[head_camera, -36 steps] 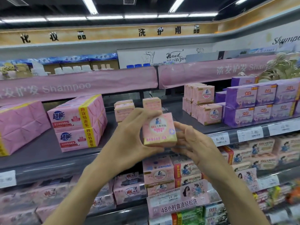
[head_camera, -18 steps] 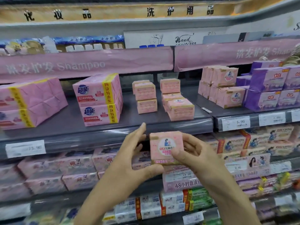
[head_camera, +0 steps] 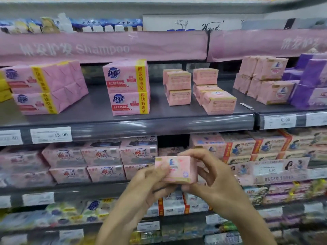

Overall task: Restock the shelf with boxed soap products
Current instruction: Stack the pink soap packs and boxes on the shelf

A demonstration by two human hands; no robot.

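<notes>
So, one small pink soap box point(head_camera: 177, 169) is being held in both hands. It's in mid-air in front of the lower rows of packs, well below the grey shelf point(head_camera: 159, 112) where its lookalikes are kept. No shelf is touched by it.

The left hand point(head_camera: 148, 181) is curled round its left end, with the thumb laid across the printed face and the other fingers tucked underneath. The right end is pinched by the right hand point(head_camera: 215, 181), fingers hooked over the top edge and the thumb pressed in from below.

Looks like the line-it-up step: box picked, not yet placed. Up on the grey shelf the same pink boxes are piled in a left stack point(head_camera: 178, 87) and a right stack point(head_camera: 217, 101). The right one is set nearer the front edge and a bit skewed. Bare shelf is left in front of the left stack and beside the big four-packs point(head_camera: 129, 87), so that's probably the spot.

Next, the box would need to be raised past the shelf lip, turned to match the others and set down flat. One hand should probably be let go first, or the stacks could get knocked.
</notes>
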